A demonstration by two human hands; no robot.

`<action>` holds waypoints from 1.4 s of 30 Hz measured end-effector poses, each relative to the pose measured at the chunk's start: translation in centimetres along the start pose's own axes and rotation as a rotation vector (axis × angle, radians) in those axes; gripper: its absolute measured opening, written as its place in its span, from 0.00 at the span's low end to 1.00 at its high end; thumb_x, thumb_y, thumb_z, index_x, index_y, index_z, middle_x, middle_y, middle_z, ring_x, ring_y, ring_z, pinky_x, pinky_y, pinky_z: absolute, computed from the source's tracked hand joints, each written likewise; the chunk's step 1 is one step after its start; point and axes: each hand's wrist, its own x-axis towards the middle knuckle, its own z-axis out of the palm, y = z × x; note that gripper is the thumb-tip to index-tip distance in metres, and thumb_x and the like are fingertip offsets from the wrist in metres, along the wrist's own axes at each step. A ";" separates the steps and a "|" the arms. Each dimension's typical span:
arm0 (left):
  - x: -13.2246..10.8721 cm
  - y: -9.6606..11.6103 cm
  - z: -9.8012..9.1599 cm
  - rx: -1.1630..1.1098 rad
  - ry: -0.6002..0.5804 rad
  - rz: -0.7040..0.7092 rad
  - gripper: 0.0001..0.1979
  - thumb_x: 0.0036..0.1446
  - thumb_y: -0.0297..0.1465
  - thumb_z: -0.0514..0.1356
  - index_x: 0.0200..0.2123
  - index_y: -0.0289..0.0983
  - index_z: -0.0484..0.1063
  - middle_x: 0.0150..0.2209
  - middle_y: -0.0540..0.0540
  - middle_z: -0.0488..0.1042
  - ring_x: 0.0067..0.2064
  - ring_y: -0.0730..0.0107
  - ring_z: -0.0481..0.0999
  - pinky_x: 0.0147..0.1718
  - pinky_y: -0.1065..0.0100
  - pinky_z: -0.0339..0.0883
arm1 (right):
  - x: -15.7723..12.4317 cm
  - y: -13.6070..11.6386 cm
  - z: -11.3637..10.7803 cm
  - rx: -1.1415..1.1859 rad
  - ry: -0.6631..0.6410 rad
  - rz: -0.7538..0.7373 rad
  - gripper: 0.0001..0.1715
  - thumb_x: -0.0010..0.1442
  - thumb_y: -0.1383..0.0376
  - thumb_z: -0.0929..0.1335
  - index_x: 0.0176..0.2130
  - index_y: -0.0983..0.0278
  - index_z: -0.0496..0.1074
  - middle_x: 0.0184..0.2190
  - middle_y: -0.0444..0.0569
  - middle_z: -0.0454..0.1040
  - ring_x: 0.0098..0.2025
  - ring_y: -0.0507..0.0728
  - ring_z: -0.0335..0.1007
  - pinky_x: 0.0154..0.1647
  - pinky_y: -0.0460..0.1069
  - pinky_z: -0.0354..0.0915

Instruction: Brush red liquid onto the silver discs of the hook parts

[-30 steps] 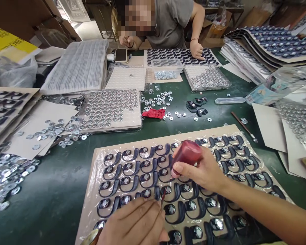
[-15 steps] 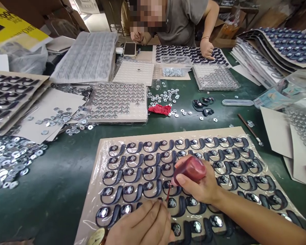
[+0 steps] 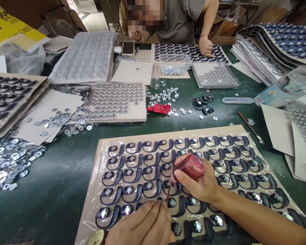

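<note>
Right hand: the right hand (image 3: 201, 185) is closed around a red bottle (image 3: 190, 166), thumb along its near side and fingers wrapped behind; the bottle is tilted, its mouth pointing down and toward the left hand.
Left hand: the left hand (image 3: 142, 224) pinches a thin brush (image 3: 168, 194) between its fingertips, held tightly closed on the stem; a watch (image 3: 98, 237) sits at its wrist.
Brush: it rises from the left fingertips up to the bottle's mouth, with its red-stained tip at or just inside the opening; I cannot tell which.
Under the grip: both hands hover over a cardboard sheet (image 3: 95, 177) wrapped in clear film, which carries rows of dark ear hooks (image 3: 132, 194), each with a shiny metal disc at its head. The bottle hangs above the middle rows; the left hand covers the nearest row.
Beyond the grip: on the green table (image 3: 58, 177) past the sheet lie a red cloth (image 3: 158, 109) and scattered loose washers (image 3: 163, 95), with a tray of discs (image 3: 117, 102) just left of them.
Left of the grip: a heap of washers (image 3: 7, 163), well apart.
Far side: another person's hand (image 3: 206, 46) rests on a second sheet of hooks; a phone (image 3: 128, 48) and a clear tub (image 3: 173, 64) lie nearby.
</note>
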 end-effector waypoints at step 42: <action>0.4 -1.3 -0.8 -0.224 0.075 -0.129 0.08 0.61 0.26 0.55 0.40 0.35 0.74 0.40 0.48 0.78 0.43 0.73 0.78 0.52 0.70 0.68 | 0.0 -0.1 -0.6 0.006 0.053 0.021 0.05 0.56 0.63 0.68 0.33 0.63 0.71 0.17 0.43 0.72 0.18 0.53 0.68 0.21 0.47 0.67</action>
